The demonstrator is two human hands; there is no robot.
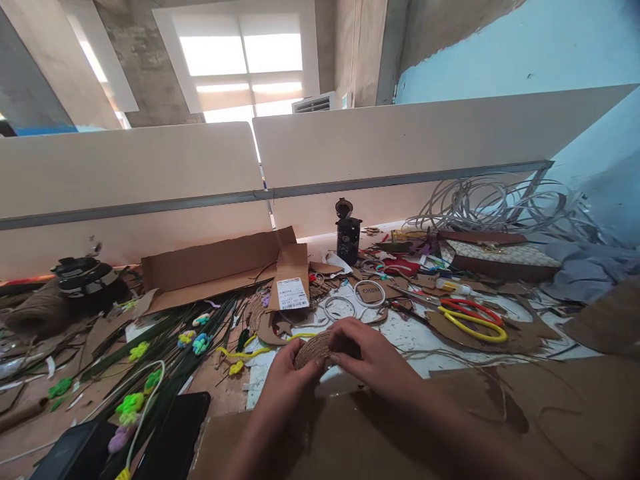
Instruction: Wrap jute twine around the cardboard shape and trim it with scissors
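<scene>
A coiled brown twine piece (pixel 314 349) is held between both hands, just above the near side of the table. My left hand (pixel 293 373) grips its left and lower edge, fingers closed round it. My right hand (pixel 357 353) pinches its right edge, the fingertips close to those of the left. Beyond the hands lie a cardboard piece with a white label (pixel 291 293) and white rings (pixel 370 293). Scissors with red and yellow handles (pixel 473 320) rest on cardboard at the right.
An open cardboard box (pixel 215 267) and a dark open-lidded bottle (pixel 349 240) stand at the back. Crocheted flowers (pixel 131 405) and a black phone-like slab (pixel 175 433) are at the left. A patterned bag (pixel 500 253) and coiled white tubing (pixel 480 203) lie at right.
</scene>
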